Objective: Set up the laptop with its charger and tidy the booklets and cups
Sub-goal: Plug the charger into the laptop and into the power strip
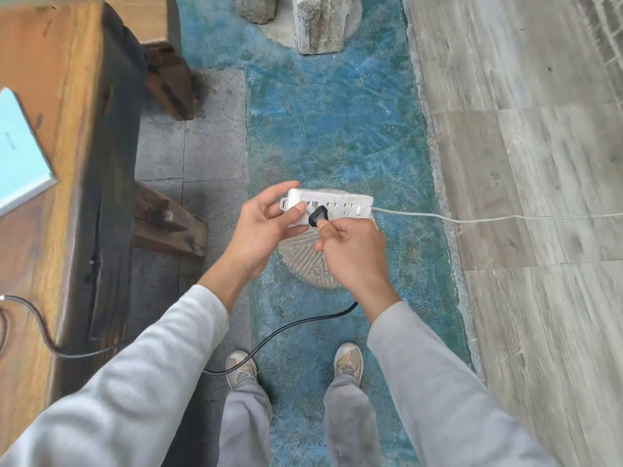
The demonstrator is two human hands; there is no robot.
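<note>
1. Head view: the left hand (266, 225) grips one end of a white plastic power strip (337, 204), held over the blue painted floor (337, 123). The right hand (352, 252) pinches a black charger plug (318, 216) at its sockets.
2. The plug's black cable (279, 328) runs to the brown wooden table (67, 129), where a pale blue booklet (20, 153) lies.
3. The strip's white cord (472, 220) trails off to the right.

Table (72, 136) left, charger cable (286, 326) below; floor (526, 203) open right.
</note>
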